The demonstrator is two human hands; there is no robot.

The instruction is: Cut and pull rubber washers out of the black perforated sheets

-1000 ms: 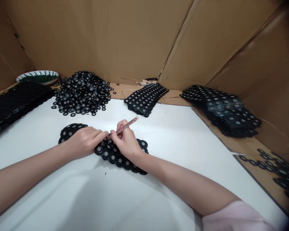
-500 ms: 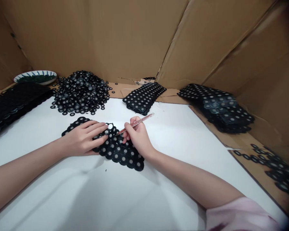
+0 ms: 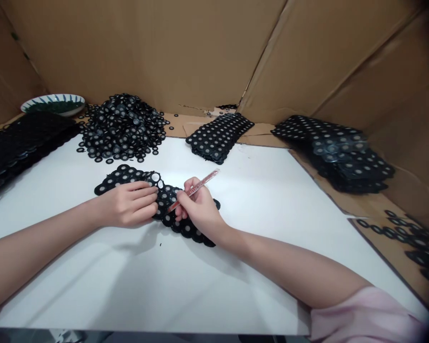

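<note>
A black sheet of joined rings with pale centres (image 3: 128,177) lies on the white table top (image 3: 236,205). My left hand (image 3: 130,205) lies flat on it, fingers stretched out and pressing it down. My right hand (image 3: 196,209) is closed round a thin clear pink stick (image 3: 196,188), held like a pen. The stick's tip rests on the sheet just right of my left fingertips. One ring near the sheet's top edge shows an empty hole (image 3: 155,177).
A heap of loose black rings (image 3: 121,126) lies at the back left, with a patterned plate (image 3: 53,104) behind it. Stacks of ring sheets sit at the far left (image 3: 17,145), back middle (image 3: 219,136) and right (image 3: 338,150). Cardboard walls (image 3: 200,47) enclose the table.
The right hand with the stick has drawn back toward the left fingertips after reaching right. The left hand shifted slightly along the sheet, and the view tilted down a little.
</note>
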